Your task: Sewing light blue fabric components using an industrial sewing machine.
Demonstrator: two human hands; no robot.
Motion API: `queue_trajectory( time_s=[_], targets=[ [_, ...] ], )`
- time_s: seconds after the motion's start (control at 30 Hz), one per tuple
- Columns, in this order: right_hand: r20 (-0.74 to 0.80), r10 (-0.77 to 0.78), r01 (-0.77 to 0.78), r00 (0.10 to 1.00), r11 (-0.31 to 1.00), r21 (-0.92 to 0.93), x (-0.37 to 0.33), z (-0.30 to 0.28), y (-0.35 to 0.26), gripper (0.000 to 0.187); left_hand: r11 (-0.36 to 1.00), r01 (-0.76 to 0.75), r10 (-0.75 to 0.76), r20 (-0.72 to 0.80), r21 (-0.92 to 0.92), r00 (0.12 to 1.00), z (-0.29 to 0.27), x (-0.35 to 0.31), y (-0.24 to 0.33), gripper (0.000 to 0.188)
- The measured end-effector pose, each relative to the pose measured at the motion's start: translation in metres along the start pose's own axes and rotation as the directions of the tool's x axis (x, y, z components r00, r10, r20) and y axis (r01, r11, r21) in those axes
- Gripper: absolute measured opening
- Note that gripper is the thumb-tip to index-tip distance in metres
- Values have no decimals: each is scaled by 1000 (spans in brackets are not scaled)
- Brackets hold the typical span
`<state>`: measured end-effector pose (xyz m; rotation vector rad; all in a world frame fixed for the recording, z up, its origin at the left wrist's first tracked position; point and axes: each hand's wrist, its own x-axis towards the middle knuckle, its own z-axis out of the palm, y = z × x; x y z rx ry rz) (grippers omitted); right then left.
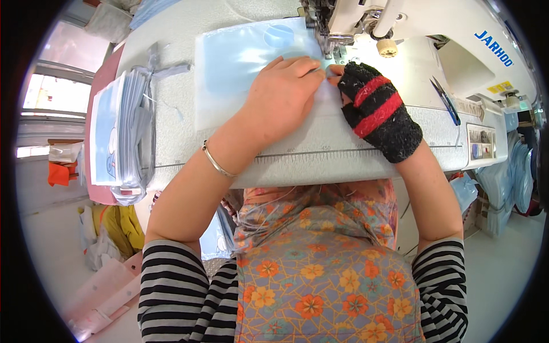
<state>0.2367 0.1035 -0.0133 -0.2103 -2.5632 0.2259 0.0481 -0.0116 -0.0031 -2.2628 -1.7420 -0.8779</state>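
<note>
A pale blue, shiny plastic sheet (229,74) with a clear margin lies on the sewing machine's bed, its right edge by the presser foot (337,51). My bare left hand (286,91), a silver bangle at its wrist, rests flat on the sheet with fingers reaching toward the foot. My right hand (374,106) wears a black fingerless glove with red stripes. Its bare fingertips pinch the sheet's near right edge just below the foot; the glove hides part of the grip. The needle area is brightly lit and hard to make out.
A tied stack of blue printed plastic pieces (123,131) stands at the left. Thread snips (446,100) and a small compartment tray (481,143) are at the right, below the white machine head (474,51). A printed ruler (309,153) runs along the near table edge.
</note>
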Motion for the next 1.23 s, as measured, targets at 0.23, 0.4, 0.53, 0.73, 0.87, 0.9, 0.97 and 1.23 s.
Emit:
queue_trajectory(
  time_s=[0.23, 0.4, 0.53, 0.73, 0.87, 0.9, 0.97, 1.23],
  targets=[
    [0, 16, -16, 1000, 1000, 0, 5, -1, -2, 30, 1000, -9, 9, 3, 11, 1000, 3, 11, -17, 28],
    [9, 28, -28, 1000, 999, -33, 7, 0, -2, 31, 1000, -1, 2, -24, 30, 1000, 7, 15, -22, 28],
    [-16, -1, 0, 1000, 999, -49, 7, 3, 1, 33, 998, -2, 5, -44, 60, 999, 10, 17, -26, 27],
    [-38, 21, -22, 999, 999, -23, 5, 7, 3, 32, 996, 28, -25, -29, 83, 999, 9, 15, -22, 31],
    [-9, 44, -44, 999, 999, 16, 8, -1, -2, 28, 998, 17, -15, -31, 63, 999, 11, 13, -20, 31],
    [-15, 38, -38, 999, 999, 15, 8, 1, 1, 28, 997, 17, -14, -40, 70, 999, 11, 14, -20, 30],
    [-65, 24, -27, 998, 999, -43, 6, 5, 5, 25, 997, 18, -13, -53, 78, 999, 9, 16, -17, 29],
    [-59, 11, -10, 998, 1000, 18, 7, -6, 2, 21, 971, 89, -187, 474, 221, 860, -33, 39, -2, 22]
  ],
)
